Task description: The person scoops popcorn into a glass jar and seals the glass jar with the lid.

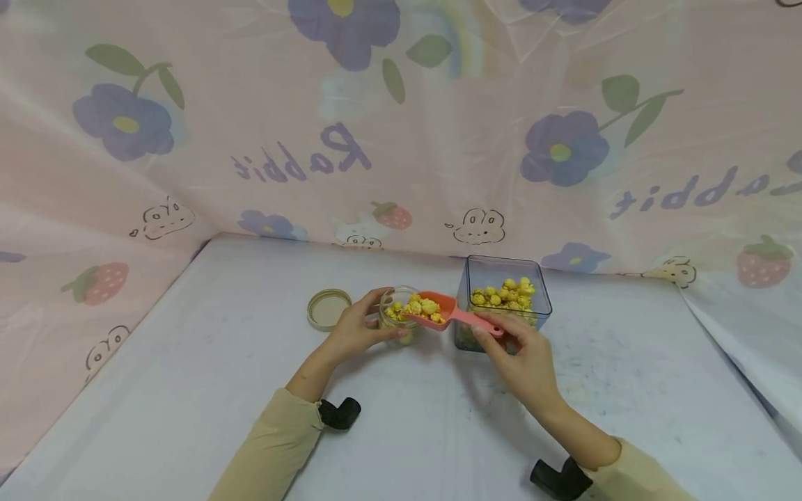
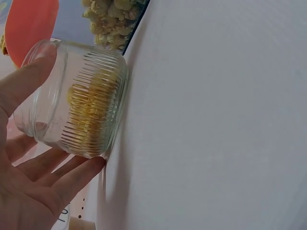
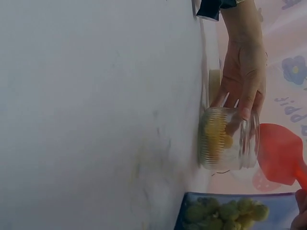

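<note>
My left hand [image 1: 358, 328] grips a ribbed glass jar [image 2: 91, 103], thumb on one side and fingers on the other, as it stands on the table. Yellow popcorn [image 2: 93, 112] fills its lower part. In my right hand [image 1: 523, 355] is the handle of a coral-red scoop [image 1: 460, 314], pinched between thumb and fingers. Popcorn [image 1: 422, 306] lies in the scoop, whose front edge is over the jar's mouth. Just behind my right hand stands a clear square container [image 1: 541, 314] holding more popcorn.
A round gold-rimmed lid [image 1: 327, 309] lies on the white table [image 1: 188, 362], left of the jar. Behind, a printed pink cloth [image 1: 432, 139] hangs along the table's back edge and left side. Each wrist carries a black device [image 1: 340, 414].
</note>
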Motion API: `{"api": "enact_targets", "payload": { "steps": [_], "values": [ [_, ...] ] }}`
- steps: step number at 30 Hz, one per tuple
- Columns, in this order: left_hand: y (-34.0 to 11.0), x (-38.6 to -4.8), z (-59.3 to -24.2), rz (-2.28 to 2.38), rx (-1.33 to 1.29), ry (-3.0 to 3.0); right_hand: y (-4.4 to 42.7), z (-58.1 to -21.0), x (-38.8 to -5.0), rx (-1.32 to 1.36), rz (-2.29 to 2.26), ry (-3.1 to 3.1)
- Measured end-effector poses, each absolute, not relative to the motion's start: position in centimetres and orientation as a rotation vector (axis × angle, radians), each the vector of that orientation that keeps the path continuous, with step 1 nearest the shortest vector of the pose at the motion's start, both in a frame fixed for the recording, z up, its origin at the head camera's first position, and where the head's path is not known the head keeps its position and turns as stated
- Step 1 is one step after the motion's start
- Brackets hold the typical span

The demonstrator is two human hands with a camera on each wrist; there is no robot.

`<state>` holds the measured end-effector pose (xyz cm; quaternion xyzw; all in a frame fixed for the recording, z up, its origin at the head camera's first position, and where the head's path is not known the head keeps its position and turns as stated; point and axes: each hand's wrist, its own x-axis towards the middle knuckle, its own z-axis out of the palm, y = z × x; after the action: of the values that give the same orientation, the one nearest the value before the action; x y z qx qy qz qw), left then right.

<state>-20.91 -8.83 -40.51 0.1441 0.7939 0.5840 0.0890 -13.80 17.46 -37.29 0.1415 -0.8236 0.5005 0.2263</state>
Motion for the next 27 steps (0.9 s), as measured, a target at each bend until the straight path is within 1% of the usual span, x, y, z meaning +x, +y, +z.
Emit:
{"api": "enact_targets", "payload": {
  "steps": [13,17,27],
  "values": [
    [-8.7,-21.0,-40.5,1.714,0.444,2.392,17.5,-34.9,-14.3,0.476,1.069,-2.414],
    [-8.7,-21.1,-40.6,1.709,0.480,2.418,17.4,-34.2,-14.6,0.520,1.031,-2.433],
    [-8.8,-20.9,-40.5,1.683,0.483,2.434,17.4,-33.4,-14.7,0.521,1.010,-2.474]
  ]
}}
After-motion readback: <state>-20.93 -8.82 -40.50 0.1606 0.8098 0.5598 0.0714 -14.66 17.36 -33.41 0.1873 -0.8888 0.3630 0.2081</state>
